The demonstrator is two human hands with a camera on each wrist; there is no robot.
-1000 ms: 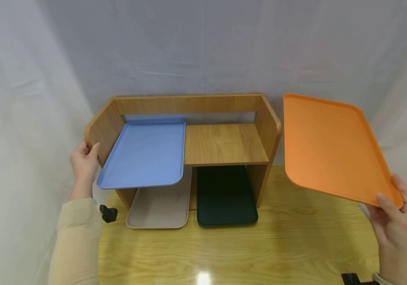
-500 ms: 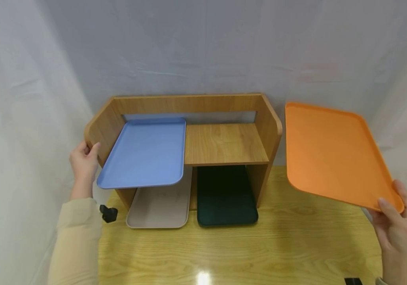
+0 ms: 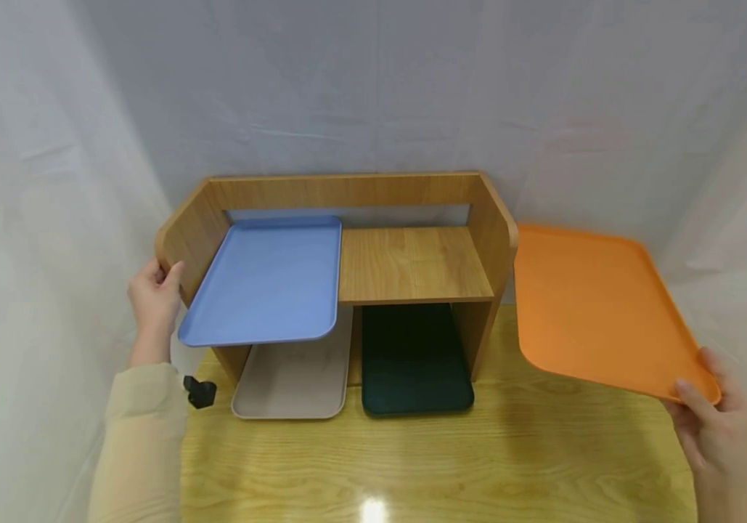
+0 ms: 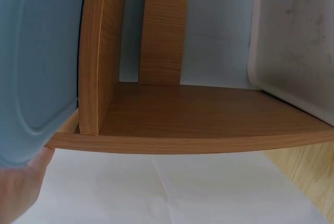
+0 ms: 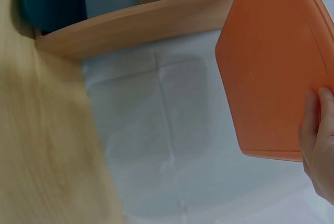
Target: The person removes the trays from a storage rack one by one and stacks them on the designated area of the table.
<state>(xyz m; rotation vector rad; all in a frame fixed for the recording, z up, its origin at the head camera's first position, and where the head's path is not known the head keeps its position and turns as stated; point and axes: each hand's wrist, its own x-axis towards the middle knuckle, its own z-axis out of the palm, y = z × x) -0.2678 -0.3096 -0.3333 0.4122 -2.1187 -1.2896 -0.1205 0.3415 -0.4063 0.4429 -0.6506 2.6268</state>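
My left hand [image 3: 154, 301] grips the front edge of the left side panel [image 3: 184, 236] of a wooden desk shelf, thumb on the inner side. Just beside it a blue tray [image 3: 268, 283] lies on the upper board, its front end sticking out past the edge. In the left wrist view, only part of the left hand [image 4: 22, 190] shows under the blue tray. Off to the right, my right hand [image 3: 716, 425] pinches the near right corner of an orange tray [image 3: 608, 312], thumb on top. The right wrist view shows the fingers under the tray, which is in the air, right of the shelf.
Under the upper board [image 3: 412, 265], a beige tray [image 3: 295, 385] lies in the left compartment and a dark green tray [image 3: 417, 370] in the right one. The shelf stands on a wooden table [image 3: 373, 457]. White sheeting [image 3: 373, 87] hangs behind and at both sides.
My right hand has lowered the orange tray and shifted it slightly left, towards the shelf's right side. My left hand and the other trays have kept their places.
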